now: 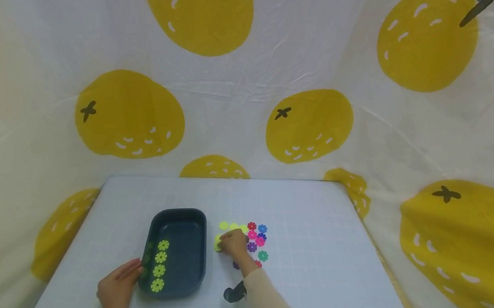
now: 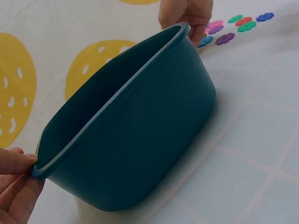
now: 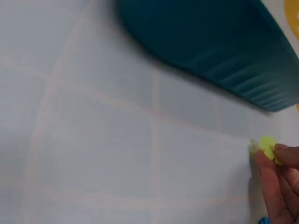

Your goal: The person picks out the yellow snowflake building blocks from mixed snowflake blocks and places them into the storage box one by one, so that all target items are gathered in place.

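Observation:
A dark teal plastic basin [image 1: 187, 255] sits on the table, with several yellow-green flower-shaped discs [image 1: 159, 270] in a column along its left side. My left hand [image 1: 115, 289] is at the basin's near left edge; the left wrist view shows its thumb and fingers pinching the rim [image 2: 39, 171]. Right of the basin, my right hand [image 1: 235, 244] is over the loose discs. In the right wrist view, its thumb and fingertips pinch a yellow flower-shaped disc [image 3: 267, 144], just above the table. Another yellowish disc [image 3: 253, 145], blurred, is beside those fingertips.
Loose flower discs in red [image 1: 252, 226], blue [image 1: 262, 228], pink [image 1: 260, 241], purple [image 1: 252, 247] and green [image 1: 263, 255] lie around the right hand. More yellow discs [image 1: 224, 225] lie just beyond it. Behind the white table [image 1: 322, 266] hangs a fruit-printed cloth [image 1: 231, 85].

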Motion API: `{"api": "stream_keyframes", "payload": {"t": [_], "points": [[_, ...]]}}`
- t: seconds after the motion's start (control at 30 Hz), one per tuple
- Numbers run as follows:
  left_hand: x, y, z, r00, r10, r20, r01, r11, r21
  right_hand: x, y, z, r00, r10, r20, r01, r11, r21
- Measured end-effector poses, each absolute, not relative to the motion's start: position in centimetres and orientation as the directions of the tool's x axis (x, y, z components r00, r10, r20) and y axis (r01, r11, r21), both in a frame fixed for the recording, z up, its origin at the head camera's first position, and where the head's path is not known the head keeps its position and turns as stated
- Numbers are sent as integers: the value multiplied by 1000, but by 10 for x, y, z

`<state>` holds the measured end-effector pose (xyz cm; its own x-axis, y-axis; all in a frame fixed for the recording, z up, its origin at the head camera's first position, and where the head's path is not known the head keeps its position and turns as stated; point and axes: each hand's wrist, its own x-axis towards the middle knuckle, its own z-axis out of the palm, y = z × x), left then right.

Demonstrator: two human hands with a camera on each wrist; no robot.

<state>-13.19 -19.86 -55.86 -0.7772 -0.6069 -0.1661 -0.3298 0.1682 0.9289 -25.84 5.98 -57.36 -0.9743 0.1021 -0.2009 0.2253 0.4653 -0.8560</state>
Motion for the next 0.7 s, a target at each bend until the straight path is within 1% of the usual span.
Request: {"api": "stream_keyframes", "payload": {"t": [0.1, 0.2, 0.27, 0.47, 0.53, 0.7], "points": [[-131, -198, -558, -777, -605, -171, -332, 165, 929, -266, 62, -574, -906, 173, -386, 418, 226, -880], [-131, -199, -557, -780, -601, -174, -332, 161, 930, -272, 64, -568, -844, 204, -496, 514, 43, -857], [-132, -200, -556, -783, -598, -173, -329, 161, 931, -276, 67, -561, -831, 184, -525, 528, -36, -848], [-132, -200, -553, -781, -599, -174, -331, 162, 929, -289, 66, -540, -836, 83, -542, 521, -187, -833], [-132, -200, -553, -780, -601, -175, -332, 160, 930, -292, 62, -534, -842, 56, -537, 515, -212, -830], [-131, -200, -555, -778, -600, -185, -342, 157, 927, -295, 46, -521, -861, 29, -507, 492, -200, -847]]}}
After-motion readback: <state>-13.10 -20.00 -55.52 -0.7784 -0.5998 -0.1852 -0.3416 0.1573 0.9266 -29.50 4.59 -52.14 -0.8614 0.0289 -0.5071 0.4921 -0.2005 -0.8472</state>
